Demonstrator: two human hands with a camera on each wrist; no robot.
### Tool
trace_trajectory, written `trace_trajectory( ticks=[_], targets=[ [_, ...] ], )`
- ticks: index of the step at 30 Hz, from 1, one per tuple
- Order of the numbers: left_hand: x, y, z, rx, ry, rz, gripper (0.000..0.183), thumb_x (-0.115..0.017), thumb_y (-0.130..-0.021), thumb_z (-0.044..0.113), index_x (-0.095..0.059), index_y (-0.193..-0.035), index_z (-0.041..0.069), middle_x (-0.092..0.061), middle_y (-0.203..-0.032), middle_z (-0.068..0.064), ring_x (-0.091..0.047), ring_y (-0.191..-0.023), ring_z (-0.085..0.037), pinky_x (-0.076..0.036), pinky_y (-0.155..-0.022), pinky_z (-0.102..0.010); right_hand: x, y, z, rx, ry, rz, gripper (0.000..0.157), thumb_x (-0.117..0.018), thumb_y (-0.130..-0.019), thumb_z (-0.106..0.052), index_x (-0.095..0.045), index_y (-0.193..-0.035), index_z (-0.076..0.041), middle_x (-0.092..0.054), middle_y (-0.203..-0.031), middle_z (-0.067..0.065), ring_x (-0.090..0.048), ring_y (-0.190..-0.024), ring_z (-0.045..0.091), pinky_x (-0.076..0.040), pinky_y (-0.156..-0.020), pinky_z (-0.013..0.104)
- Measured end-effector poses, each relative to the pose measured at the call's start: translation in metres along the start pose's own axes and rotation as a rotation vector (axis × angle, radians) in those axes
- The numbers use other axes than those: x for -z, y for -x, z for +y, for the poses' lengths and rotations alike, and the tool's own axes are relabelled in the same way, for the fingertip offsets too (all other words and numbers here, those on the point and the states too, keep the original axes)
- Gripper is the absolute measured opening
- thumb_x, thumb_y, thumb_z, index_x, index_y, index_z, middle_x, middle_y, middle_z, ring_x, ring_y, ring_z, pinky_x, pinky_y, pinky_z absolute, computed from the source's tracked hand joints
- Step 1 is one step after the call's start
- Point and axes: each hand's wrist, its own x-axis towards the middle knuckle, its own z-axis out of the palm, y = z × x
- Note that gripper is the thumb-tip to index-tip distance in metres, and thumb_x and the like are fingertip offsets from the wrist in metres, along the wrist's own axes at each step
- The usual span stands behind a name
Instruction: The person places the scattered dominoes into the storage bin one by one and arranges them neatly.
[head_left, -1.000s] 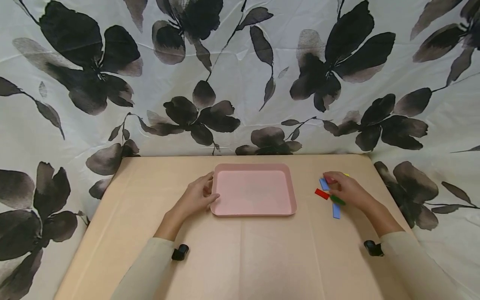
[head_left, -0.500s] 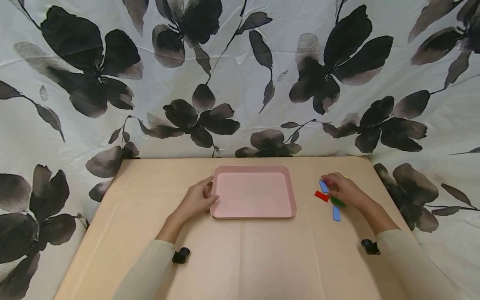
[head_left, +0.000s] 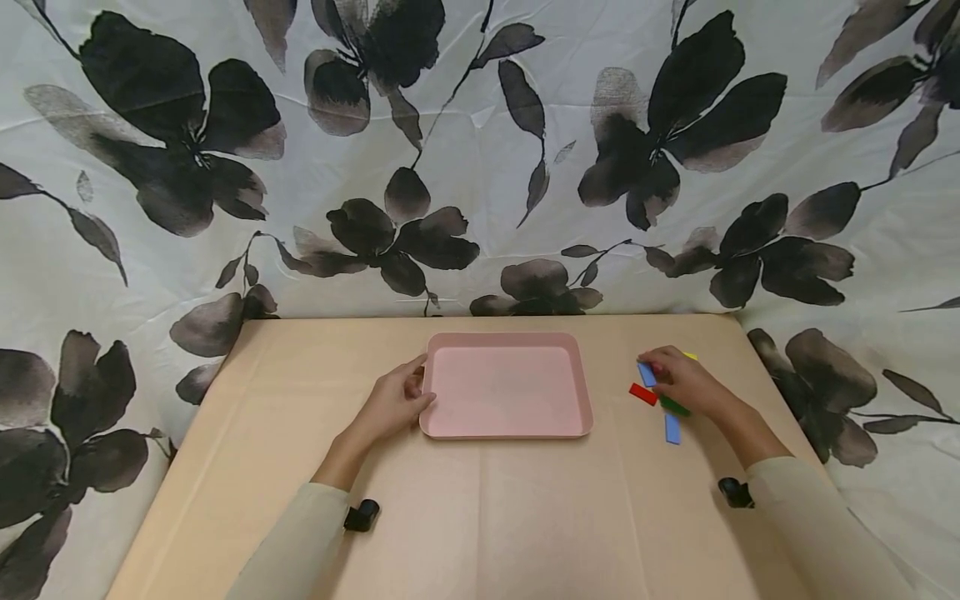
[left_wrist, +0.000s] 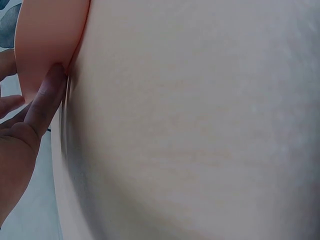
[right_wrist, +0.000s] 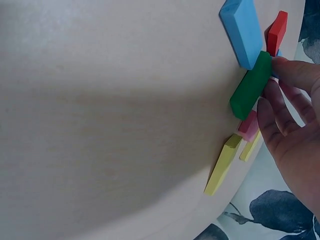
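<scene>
My left hand (head_left: 392, 400) holds the left side of a shallow pink tray (head_left: 510, 392), thumb at the near-left rim. In the left wrist view, fingertips press against the tray's side wall (left_wrist: 52, 35). My right hand (head_left: 686, 379) is bent over a group of small flat blocks, fingertips down at the upper blue block (head_left: 646, 374); I cannot tell whether it grips one. Around it lie a red block (head_left: 642, 394), a green block (head_left: 675, 406) and a lower blue block (head_left: 672, 429). A pink block (right_wrist: 248, 126) is partly hidden behind the green one.
Two yellow blocks, a nearer one (right_wrist: 222, 165) and a farther one (right_wrist: 250, 146), lie beyond the right hand. The table has a beige cover (head_left: 525, 517). A floral cloth (head_left: 480, 167) hangs behind its far edge.
The right hand has shifted slightly left over the blocks, and more of a yellow block shows behind it. The left hand stays at the tray. The head view has tipped a little.
</scene>
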Motion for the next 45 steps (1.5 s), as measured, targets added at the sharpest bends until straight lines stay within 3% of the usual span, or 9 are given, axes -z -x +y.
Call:
trace_trajectory(
  ticks=[14, 20, 32, 36, 42, 45],
  targets=[
    [-0.001, -0.001, -0.002, 0.0, 0.0, 0.002, 0.074, -0.077, -0.09, 0.01, -0.044, -0.155, 0.002, -0.068, -0.119, -0.014, -0.061, -0.085, -0.015, -0.051, -0.072, -0.023, -0.006, -0.007, 0.001, -0.047, 0.037, -0.019, 0.051, -0.073, -0.09, 0.004, -0.057, -0.139, 0.004, -0.047, -0.141, 0.031, -0.054, -0.122, 0.049, -0.051, -0.1, 0.06],
    [0.0, 0.0, 0.0, 0.008, 0.006, -0.008, 0.074, -0.078, -0.091, 0.011, -0.044, -0.156, 0.004, -0.069, -0.115, -0.013, -0.061, -0.084, -0.016, -0.051, -0.069, -0.023, -0.004, -0.008, 0.0, -0.029, 0.06, -0.02, 0.048, -0.071, -0.091, 0.004, -0.058, -0.137, 0.005, -0.049, -0.139, 0.032, -0.055, -0.12, 0.049, -0.05, -0.101, 0.061],
    [0.004, 0.002, 0.002, 0.012, 0.006, -0.035, 0.067, -0.069, -0.097, 0.01, -0.041, -0.157, 0.003, -0.067, -0.127, -0.016, -0.061, -0.085, -0.016, -0.049, -0.07, -0.025, 0.003, -0.009, -0.01, -0.011, 0.018, -0.006, 0.047, -0.07, -0.094, -0.001, -0.057, -0.139, 0.004, -0.047, -0.141, 0.031, -0.052, -0.121, 0.047, -0.046, -0.104, 0.065],
    [0.004, 0.002, 0.002, 0.011, 0.003, -0.027, 0.063, -0.066, -0.099, 0.009, -0.042, -0.157, 0.003, -0.067, -0.128, -0.017, -0.06, -0.087, -0.018, -0.049, -0.073, -0.027, 0.005, -0.011, -0.019, 0.015, 0.012, 0.013, 0.048, -0.071, -0.094, -0.003, -0.057, -0.14, 0.004, -0.048, -0.14, 0.029, -0.055, -0.116, 0.043, -0.051, -0.101, 0.061],
    [0.003, 0.001, 0.001, 0.017, 0.019, -0.019, 0.063, -0.066, -0.098, 0.008, -0.043, -0.157, 0.004, -0.067, -0.128, -0.018, -0.062, -0.088, -0.018, -0.049, -0.073, -0.026, 0.006, -0.02, -0.037, 0.059, 0.003, 0.039, 0.048, -0.072, -0.092, -0.001, -0.059, -0.138, 0.005, -0.052, -0.136, 0.025, -0.061, -0.101, 0.031, -0.059, -0.087, 0.043],
    [0.003, 0.001, 0.001, 0.019, 0.024, -0.016, 0.063, -0.066, -0.098, 0.007, -0.043, -0.157, 0.004, -0.067, -0.129, -0.018, -0.062, -0.087, -0.018, -0.049, -0.072, -0.025, 0.004, -0.025, -0.047, 0.091, -0.004, 0.051, 0.048, -0.071, -0.091, 0.003, -0.059, -0.137, 0.005, -0.052, -0.134, 0.025, -0.063, -0.1, 0.031, -0.059, -0.086, 0.044]
  ],
)
